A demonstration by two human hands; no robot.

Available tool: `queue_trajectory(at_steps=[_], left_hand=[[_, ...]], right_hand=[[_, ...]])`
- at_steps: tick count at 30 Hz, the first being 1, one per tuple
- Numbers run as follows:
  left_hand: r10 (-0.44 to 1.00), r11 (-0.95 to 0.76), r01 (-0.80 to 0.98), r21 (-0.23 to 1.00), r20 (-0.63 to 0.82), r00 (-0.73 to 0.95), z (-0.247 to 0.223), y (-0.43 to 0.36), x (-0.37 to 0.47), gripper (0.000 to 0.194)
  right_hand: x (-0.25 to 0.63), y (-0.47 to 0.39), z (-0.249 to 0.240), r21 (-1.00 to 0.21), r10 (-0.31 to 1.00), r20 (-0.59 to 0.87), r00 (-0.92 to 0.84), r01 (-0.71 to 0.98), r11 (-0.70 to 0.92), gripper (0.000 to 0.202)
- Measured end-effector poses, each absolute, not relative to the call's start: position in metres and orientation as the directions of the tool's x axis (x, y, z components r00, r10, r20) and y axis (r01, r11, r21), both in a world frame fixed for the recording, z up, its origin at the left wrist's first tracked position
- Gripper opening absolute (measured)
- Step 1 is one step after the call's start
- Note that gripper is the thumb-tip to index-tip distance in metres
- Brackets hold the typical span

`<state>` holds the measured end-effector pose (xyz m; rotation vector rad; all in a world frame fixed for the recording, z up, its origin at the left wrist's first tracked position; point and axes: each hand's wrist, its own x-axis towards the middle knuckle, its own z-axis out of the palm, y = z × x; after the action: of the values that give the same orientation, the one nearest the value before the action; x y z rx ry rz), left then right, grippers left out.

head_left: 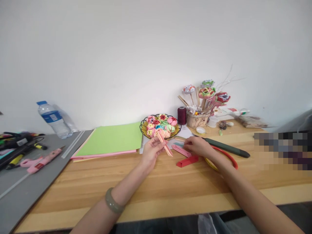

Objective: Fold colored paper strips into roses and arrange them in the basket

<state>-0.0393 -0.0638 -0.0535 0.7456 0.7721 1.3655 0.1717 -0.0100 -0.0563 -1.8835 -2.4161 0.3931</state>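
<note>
My left hand (152, 152) is closed around a small bundle of folded pink and peach paper (165, 145), held upright at a slant between thumb and fingers. My right hand (197, 146) rests low over the table with its fingers curled down; their tips are hidden, so what they grip cannot be made out. Beside it lie a folded pink paper piece (180, 150) and a folded red paper piece (187, 161). A bit of teal paper (179, 143) shows just behind. Beyond my left hand is a basket (142, 127) of colourful folded paper flowers.
Green paper sheets (112, 139) are stacked left of the basket. Scissors with a red-yellow handle (234, 160) lie at the right. Behind stand a maroon thread spool (181, 115) and a holder (198, 121) with paper flowers. A glue gun (45, 161) and water bottle (55, 120) are far left.
</note>
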Motion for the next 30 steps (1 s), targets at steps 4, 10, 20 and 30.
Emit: queue_trajectory(at_steps=[4, 10, 20, 30], left_hand=[[0.997, 0.071, -0.555, 0.829, -0.040, 0.067, -0.054, -0.065, -0.038, 0.035], [0.994, 0.094, -0.565, 0.820, -0.044, 0.102, -0.052, -0.067, -0.038, 0.037], [0.996, 0.088, -0.579, 0.810, -0.066, 0.060, -0.055, -0.064, -0.038, 0.036], [0.995, 0.102, -0.583, 0.806, -0.091, 0.049, -0.059, -0.062, -0.039, 0.028]], right_hand=[[0.169, -0.010, -0.058, -0.224, 0.968, -0.123, -0.217, 0.957, 0.186, 0.028], [0.164, -0.011, -0.058, -0.228, 0.980, -0.115, -0.160, 0.965, 0.131, 0.028], [0.170, -0.010, -0.051, -0.495, 0.995, 0.040, -0.092, 0.863, 0.100, 0.024], [0.143, -0.050, -0.018, -0.843, 0.956, 0.239, -0.171, 0.451, 0.292, 0.028]])
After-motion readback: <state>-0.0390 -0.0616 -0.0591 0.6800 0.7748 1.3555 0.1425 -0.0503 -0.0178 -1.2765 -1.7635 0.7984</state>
